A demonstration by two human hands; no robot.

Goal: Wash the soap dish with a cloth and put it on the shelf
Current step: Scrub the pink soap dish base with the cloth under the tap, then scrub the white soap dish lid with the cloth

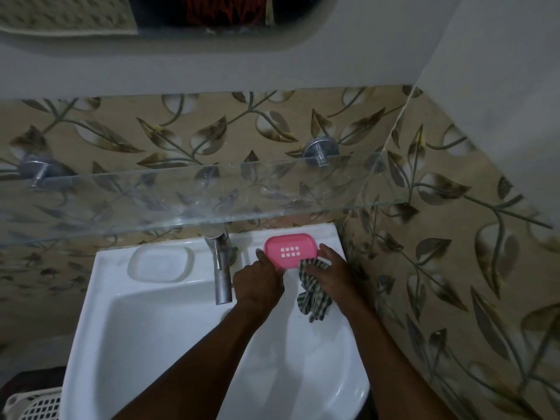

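Note:
A pink soap dish (290,249) with a grid of small holes sits at the back right of the white sink (127,322), below the glass shelf (181,201). My left hand (259,281) grips the dish at its left front edge. My right hand (328,269) holds a checked cloth (313,300) against the dish's right front corner, with a finger reaching along the dish's right end. The cloth hangs down over the sink rim.
A metal tap (221,268) stands just left of my left hand. A moulded soap recess (160,263) lies on the sink's left rim. The tiled wall closes in on the right. A white basket (33,404) sits at the lower left.

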